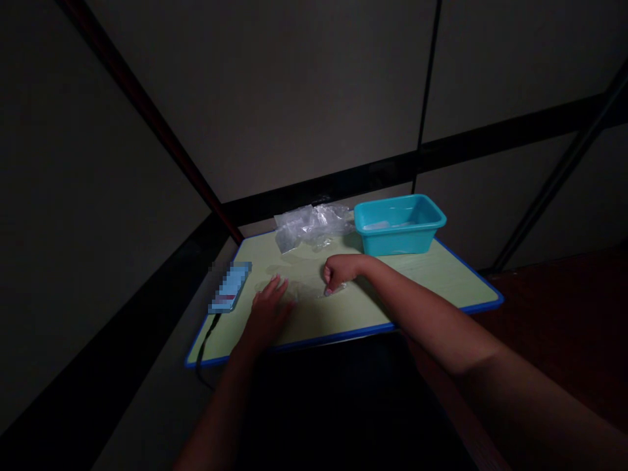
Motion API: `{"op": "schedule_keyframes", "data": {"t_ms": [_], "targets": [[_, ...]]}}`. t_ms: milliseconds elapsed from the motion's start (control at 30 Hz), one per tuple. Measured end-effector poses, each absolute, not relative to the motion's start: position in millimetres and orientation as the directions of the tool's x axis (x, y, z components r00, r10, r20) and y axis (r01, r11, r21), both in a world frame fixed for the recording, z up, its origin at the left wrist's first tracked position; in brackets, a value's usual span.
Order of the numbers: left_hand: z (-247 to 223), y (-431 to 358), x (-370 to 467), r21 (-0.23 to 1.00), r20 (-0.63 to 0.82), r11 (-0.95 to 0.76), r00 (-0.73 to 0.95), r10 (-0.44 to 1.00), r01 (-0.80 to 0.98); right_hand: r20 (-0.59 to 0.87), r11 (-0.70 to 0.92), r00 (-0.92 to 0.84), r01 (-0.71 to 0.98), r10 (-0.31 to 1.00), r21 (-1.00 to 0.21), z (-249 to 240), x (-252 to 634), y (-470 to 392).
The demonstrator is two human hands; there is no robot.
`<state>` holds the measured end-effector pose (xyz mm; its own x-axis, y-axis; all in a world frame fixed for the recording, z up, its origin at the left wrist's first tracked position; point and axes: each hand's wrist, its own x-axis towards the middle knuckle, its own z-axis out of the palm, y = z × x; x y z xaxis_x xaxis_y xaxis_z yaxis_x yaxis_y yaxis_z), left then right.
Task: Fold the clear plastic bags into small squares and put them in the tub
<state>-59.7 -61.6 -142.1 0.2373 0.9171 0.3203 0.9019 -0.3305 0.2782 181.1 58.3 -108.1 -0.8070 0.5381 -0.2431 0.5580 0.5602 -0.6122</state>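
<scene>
A clear plastic bag [310,289] lies flat on the pale table [353,311] between my hands. My left hand [269,307] rests at the bag's left end, palm down with its fingers spread. At the bag's right end, my right hand [338,271] is closed, its fingers curled and pinching the edge of the plastic.
Crumpled clear plastic [314,226] lies at the table's back edge. A turquoise basket [400,242] with pale pieces inside stands at the back right. On the left is a phone-like device [230,288] with a black cable [202,350]. Walls rise behind and left.
</scene>
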Motion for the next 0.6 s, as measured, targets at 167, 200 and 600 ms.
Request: {"op": "schedule_keyframes", "data": {"t_ms": [167,200,600], "targets": [[-134.5,-76.0,-51.8,0.171,0.184,-0.452,0.422,0.888,0.876,-0.247,0.576,-0.805,0.566,0.539,-0.589,-108.9,180.7,57.8],[-133.2,-77.3,-50.5,0.165,0.158,-0.468,0.445,0.881,0.868,-0.251,0.574,-0.806,0.566,0.537,-0.592,-108.9,180.9,57.7],[-134.5,-78.1,-49.2,0.246,0.064,-0.47,0.469,0.881,0.848,-0.457,0.558,-0.655,0.754,0.602,-0.347,-85.6,188.6,52.5]]}}
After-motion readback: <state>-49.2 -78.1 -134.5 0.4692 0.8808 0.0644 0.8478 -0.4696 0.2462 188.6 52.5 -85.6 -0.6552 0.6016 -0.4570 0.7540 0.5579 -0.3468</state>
